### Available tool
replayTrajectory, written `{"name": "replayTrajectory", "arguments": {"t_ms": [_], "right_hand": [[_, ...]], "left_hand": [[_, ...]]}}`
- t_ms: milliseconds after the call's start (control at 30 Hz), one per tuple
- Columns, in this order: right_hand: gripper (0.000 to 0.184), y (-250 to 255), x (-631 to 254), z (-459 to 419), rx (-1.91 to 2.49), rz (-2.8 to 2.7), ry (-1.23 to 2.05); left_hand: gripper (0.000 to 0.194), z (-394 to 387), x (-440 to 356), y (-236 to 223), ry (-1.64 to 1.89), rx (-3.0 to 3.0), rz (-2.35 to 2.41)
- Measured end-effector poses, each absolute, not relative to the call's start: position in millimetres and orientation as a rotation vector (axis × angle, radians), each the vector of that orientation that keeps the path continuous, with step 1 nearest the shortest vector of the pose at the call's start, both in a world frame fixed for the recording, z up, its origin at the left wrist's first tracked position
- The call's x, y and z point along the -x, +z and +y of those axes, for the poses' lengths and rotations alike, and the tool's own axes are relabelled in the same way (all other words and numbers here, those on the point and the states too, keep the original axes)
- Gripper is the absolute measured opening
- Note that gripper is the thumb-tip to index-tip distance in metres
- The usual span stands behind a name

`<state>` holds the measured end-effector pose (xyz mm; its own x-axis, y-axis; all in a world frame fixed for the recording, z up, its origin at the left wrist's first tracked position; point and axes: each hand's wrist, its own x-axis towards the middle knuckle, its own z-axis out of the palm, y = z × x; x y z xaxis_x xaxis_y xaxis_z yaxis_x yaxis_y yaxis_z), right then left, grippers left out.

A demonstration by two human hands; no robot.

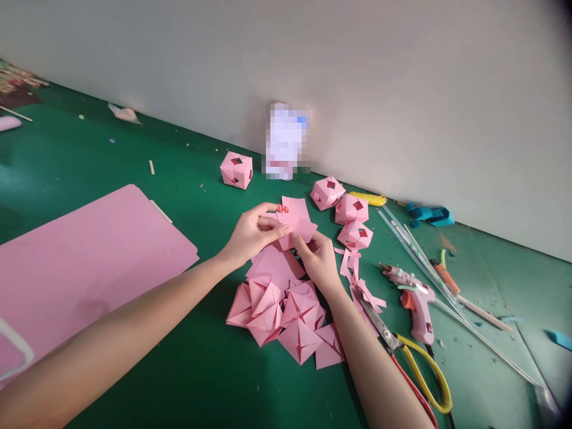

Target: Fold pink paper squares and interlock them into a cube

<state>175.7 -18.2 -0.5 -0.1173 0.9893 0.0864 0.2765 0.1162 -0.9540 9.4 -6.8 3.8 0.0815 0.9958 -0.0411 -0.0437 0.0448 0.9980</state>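
Note:
A pink folded paper piece (pixel 295 214) is held up between both hands, over the middle of the green table. My left hand (pixel 250 235) pinches its left edge, thumb in front. From the lower right, my right hand (pixel 318 256) grips the same paper between thumb and fingers. Just below lie a flat pink sheet (pixel 273 267) and a heap of folded pink paper squares (pixel 268 310) with slits showing. Several finished-looking pink paper polyhedra with diamond-shaped holes stand beyond, one (pixel 236 170) apart on the left and a group (pixel 352 210) on the right.
At the right lie scissors (pixel 388 339) with yellow and red handles, a pink glue gun (pixel 415 298), clear glue sticks (pixel 415 256), a yellow cutter (pixel 369 198) and paper scraps (pixel 351 265). A large pink sheet (pixel 102 256) covers the left. A blurred-out upright device (pixel 286 140) leans against the wall.

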Motion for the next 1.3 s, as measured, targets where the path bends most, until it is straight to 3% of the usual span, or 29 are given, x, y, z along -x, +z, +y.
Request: {"name": "replayTrajectory", "arguments": {"t_ms": [967,1300], "right_hand": [[0.029,-2.9,-177.2,-16.6,1.34,-1.41,1.026],[0.028,-1.5,-177.5,-16.3,1.335,-1.384,1.021]], "left_hand": [[0.046,-2.3,-7.5,4.6,1.156,-1.01,1.072],[0.057,-2.5,-6.7,3.7,1.166,-1.003,1.06]]}}
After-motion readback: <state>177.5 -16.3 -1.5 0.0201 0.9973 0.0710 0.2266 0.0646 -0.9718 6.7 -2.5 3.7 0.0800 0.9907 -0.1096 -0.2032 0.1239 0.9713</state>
